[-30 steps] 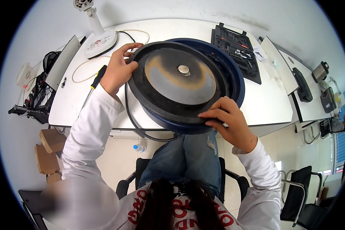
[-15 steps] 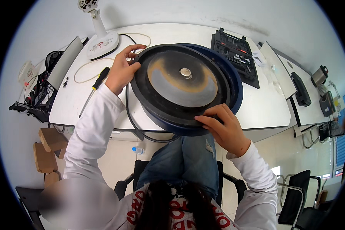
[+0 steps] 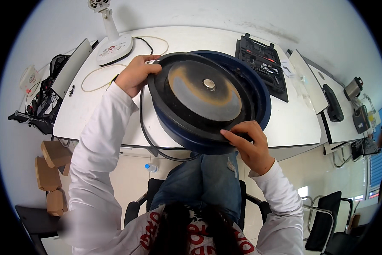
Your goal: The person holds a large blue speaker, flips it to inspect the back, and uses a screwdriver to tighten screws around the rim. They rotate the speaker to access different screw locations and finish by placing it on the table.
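Note:
A black round pan-like part [image 3: 162, 94] with a grey, brown-stained heating plate [image 3: 203, 104] and a metal button at its centre sits tilted over a dark blue round housing [image 3: 264, 95]. Its left edge stands higher, and a gap shows the housing's inside along the far right. My left hand [image 3: 135, 74] is closed on the upper left rim, fingers over the edge. At the near right rim my right hand [image 3: 251, 144] pinches the edge between thumb and fingers. What lies beneath the black part is mostly hidden.
A white fan stand [image 3: 114, 50] stands at the back left with its cable. An open black tool case [image 3: 263, 63] lies at the back right. A black cord [image 3: 144, 129] loops past the table's front edge. My left sleeve covers most of a screwdriver.
The black part has tilted more, its left side raised from the housing, and shifted slightly right. My left hand has closed more tightly on the rim; my right hand moved slightly right and nearer.

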Demonstrator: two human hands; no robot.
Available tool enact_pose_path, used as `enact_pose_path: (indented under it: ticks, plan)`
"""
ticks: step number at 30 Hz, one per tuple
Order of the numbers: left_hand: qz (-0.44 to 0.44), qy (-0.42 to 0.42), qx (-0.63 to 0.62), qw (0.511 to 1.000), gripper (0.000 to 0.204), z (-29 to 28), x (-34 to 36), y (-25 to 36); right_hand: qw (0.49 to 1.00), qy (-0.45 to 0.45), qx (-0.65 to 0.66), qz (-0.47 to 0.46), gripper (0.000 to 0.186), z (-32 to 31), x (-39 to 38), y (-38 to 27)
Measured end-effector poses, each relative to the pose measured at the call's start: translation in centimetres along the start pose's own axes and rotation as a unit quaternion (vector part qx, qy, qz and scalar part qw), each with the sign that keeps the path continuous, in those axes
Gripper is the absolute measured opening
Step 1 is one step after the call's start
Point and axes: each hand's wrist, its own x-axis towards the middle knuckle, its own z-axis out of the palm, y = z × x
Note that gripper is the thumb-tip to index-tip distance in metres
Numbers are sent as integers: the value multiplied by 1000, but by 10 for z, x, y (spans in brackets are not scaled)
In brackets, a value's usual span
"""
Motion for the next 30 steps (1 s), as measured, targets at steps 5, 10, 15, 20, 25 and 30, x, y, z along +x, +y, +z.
enact_pose_path:
  ticks: [5, 10, 15, 20, 25, 30]
  plan:
    - [-70, -79, 8, 994, 11, -16, 38, 7, 1000, 6, 2, -3, 47, 1, 1, 2]
    - [-112, -53, 89, 988, 25, 5, 41, 20, 1000, 0, 6, -4, 48, 1, -2, 5]
    - [-134, -71, -19, 988, 28, -5, 47, 13, 999, -31, 33, 4, 46, -3, 1, 7]
    - [-143, -72, -157, 975, 34, -14, 39, -14, 990, 63, 42, 117, 49, -23, 7, 37]
    - [-102, -64, -249, 961, 44, 8, 15, -8, 895, 170, 153, 383, 54, -1, -15, 83]
    - [-117, -73, -241, 961, 48, 12, 21, -6, 826, 252, 299, 407, 47, 10, -19, 83]
